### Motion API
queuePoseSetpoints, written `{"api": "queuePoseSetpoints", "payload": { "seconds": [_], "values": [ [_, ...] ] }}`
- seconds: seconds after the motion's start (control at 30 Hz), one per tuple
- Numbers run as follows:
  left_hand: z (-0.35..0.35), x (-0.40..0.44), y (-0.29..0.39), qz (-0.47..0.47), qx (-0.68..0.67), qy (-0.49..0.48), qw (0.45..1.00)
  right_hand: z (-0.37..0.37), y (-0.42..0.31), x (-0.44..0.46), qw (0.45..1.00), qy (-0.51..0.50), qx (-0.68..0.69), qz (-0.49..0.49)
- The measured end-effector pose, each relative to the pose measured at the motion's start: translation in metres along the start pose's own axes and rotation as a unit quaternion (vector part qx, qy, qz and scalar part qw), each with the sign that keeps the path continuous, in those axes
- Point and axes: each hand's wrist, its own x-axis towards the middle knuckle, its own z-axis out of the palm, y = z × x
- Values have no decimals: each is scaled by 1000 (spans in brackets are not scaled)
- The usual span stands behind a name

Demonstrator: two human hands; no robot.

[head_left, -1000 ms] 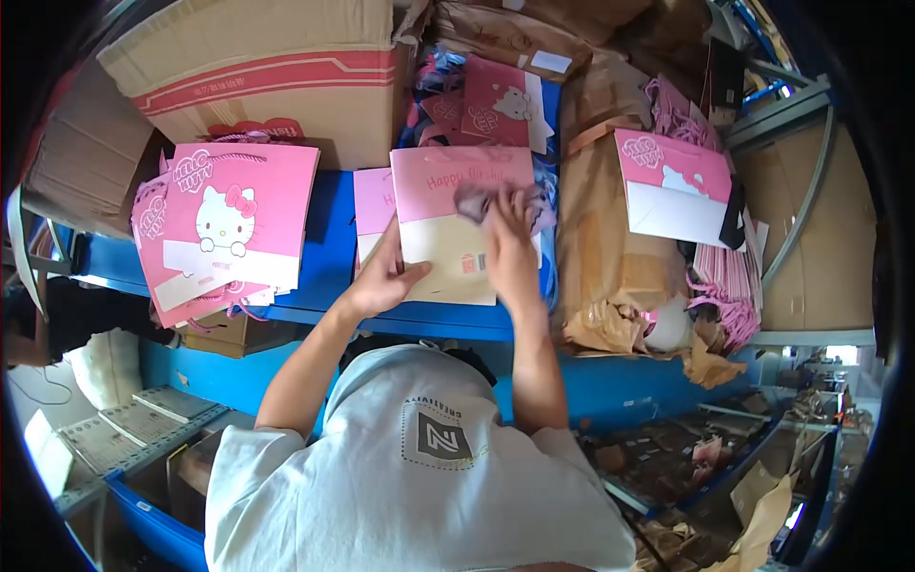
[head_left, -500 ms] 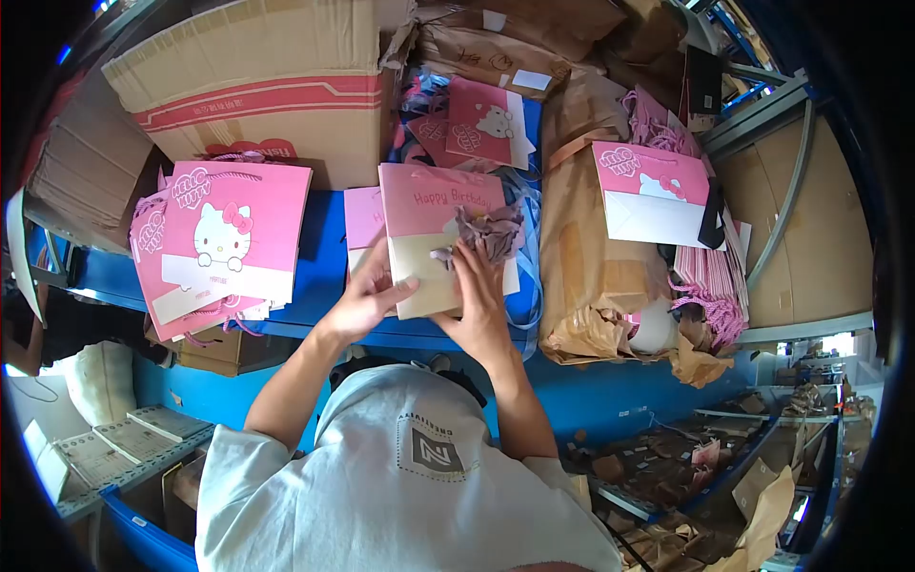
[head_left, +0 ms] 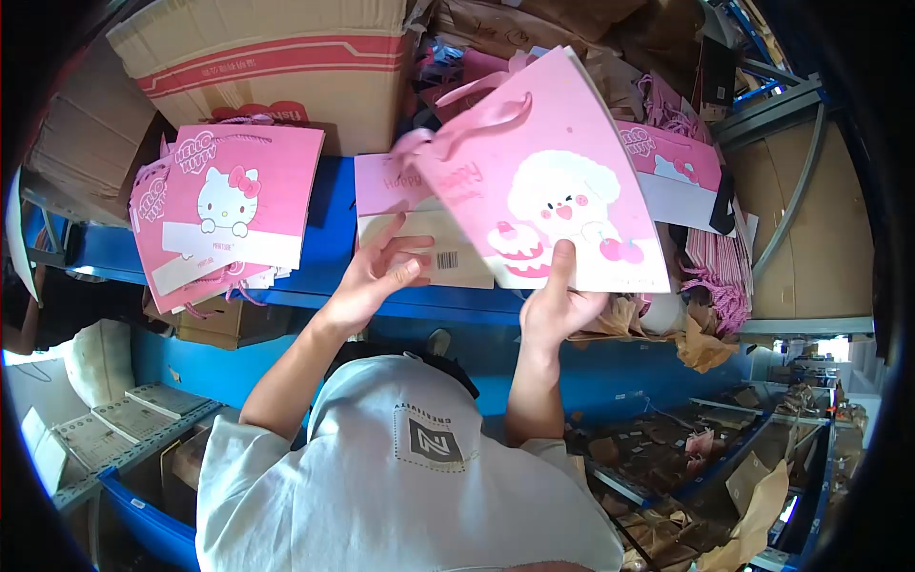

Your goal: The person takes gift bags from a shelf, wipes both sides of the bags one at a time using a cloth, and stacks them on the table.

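My right hand [head_left: 558,305] grips the bottom edge of a pink paper gift bag [head_left: 553,176], its thumb on the front. The bag is tilted and shows a white puppy, a cake and cherries, with a pink ribbon handle at its upper left. My left hand [head_left: 379,276] has its fingers apart and holds nothing that I can see. Just beyond it lies a pink and cream gift bag [head_left: 376,229] with a barcode, partly covered by the raised bag. Whether my left fingers touch it I cannot tell.
Pink Hello Kitty bags [head_left: 243,191] are piled on the blue shelf [head_left: 329,205] at the left, before a large cardboard box [head_left: 272,71]. More Hello Kitty bags [head_left: 677,157] lie at the right, by crumpled brown paper [head_left: 705,338]. A metal shelf post [head_left: 777,110] stands beyond.
The puppy bag is now raised in my right hand, to the right of the other bag. My left hand has opened. The crumpled greyish-purple bundle under my right hand is no longer visible.
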Motion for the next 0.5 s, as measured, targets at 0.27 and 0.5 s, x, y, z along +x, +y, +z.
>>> {"api": "queuePoseSetpoints", "payload": {
  "seconds": [0.27, 0.5],
  "values": [
    [5, -8, 3, 21, -4, 95, 995, 17, 13, -20, 954, -30, 132, 268],
    [-1, 0, 12, 26, 30, 104, 994, 12, 6, 5, 877, 2, 305, 372]
  ]
}}
